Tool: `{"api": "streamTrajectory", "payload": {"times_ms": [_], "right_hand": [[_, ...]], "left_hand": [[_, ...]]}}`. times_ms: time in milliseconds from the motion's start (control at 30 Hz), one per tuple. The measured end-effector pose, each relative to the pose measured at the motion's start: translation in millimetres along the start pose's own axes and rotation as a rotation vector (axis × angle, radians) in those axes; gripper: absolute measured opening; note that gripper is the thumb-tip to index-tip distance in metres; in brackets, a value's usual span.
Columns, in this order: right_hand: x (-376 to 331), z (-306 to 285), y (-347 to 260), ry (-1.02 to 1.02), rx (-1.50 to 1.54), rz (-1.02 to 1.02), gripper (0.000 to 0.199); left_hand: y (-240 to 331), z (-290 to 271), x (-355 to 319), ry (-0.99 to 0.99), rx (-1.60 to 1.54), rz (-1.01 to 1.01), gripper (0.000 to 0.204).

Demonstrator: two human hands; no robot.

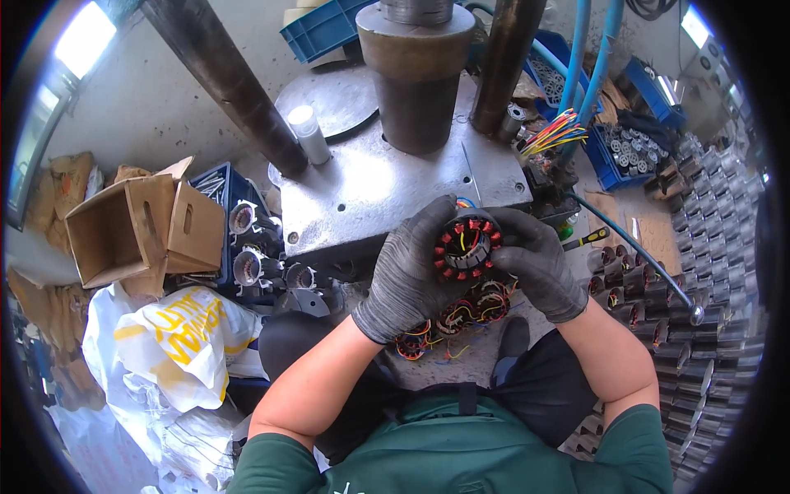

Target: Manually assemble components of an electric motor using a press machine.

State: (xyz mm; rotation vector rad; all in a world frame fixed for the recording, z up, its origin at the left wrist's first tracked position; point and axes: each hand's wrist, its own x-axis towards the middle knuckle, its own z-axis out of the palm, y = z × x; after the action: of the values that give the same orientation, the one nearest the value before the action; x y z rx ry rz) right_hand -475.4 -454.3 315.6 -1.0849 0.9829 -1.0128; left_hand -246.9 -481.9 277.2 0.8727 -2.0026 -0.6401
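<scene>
Both my hands wear grey gloves and hold one motor stator (467, 262) in front of the press. It is a dark ring with red-wound coils inside and coloured wires in its middle. My left hand (418, 267) is wrapped around its left side, with the thumb up by the top. My right hand (539, 259) grips its right side with the fingertips on the rim. More wound stators (485, 305) with loose wires lie below, between my knees. Behind the hands is the flat steel press table (387, 193), with the thick press ram (421, 90) above it.
A white cylinder (309, 134) stands on the press table. At left are cardboard boxes (123, 226), metal housings (251, 267) and a plastic bag (185, 337). Rows of metal cylinders (699, 329) fill the right. A lever with a ball end (696, 314) juts out there, near a screwdriver (588, 238).
</scene>
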Motion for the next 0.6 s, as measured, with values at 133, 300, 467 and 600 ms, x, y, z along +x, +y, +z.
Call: {"api": "streamTrajectory", "payload": {"times_ms": [133,300,467,600], "right_hand": [[3.7,1.4,5.8,-0.01,0.06,-0.042,0.061],[6.0,6.4,4.3,0.022,0.004,-0.062,0.062],[5.2,9.2,-7.6,-0.005,0.067,0.05,0.063],[6.4,7.5,-12.0,-0.031,0.04,0.016,0.065]], "left_hand": [[-1.9,-5.0,2.5,0.159,0.121,0.217,0.105],[-2.9,-7.9,2.2,0.187,0.11,0.191,0.107],[-3.6,-11.8,-4.2,0.045,-0.121,-0.148,0.113],[-1.7,-8.0,-5.0,0.049,-0.291,-0.255,0.113]]}}
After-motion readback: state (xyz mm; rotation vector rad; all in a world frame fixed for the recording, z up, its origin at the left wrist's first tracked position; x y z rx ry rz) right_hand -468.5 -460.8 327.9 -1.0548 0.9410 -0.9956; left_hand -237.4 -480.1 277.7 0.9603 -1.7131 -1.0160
